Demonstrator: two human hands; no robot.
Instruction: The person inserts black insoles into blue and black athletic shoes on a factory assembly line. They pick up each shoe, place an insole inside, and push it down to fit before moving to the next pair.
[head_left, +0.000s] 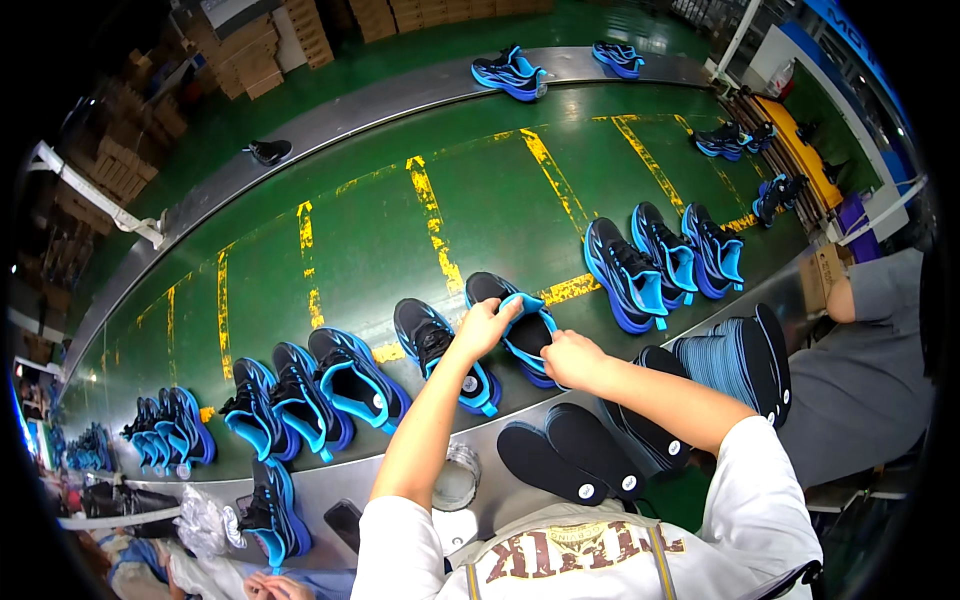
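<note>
A black and blue sneaker [478, 287] stands on the green belt in front of me, toe pointing away. My left hand [486, 326] is closed on its collar near the tongue. At the heel side of the opening, my right hand [572, 360] is closed, its fingertips hidden in the shoe, so what it grips cannot be made out. Just left stands another sneaker [421, 318] with a pale round sticker inside its heel. Closer to me, black insoles [565, 452] with white round stickers lie on the metal edge, beside a stack of insoles [728, 362].
More sneakers [345, 380] stand in a row at left, others [622, 275] at right. One sneaker [276, 510] lies on the near ledge, by a phone [343, 522] and tape roll [457, 478]. A person's grey sleeve [885, 290] is at right; another person's hands [277, 586] show lower left.
</note>
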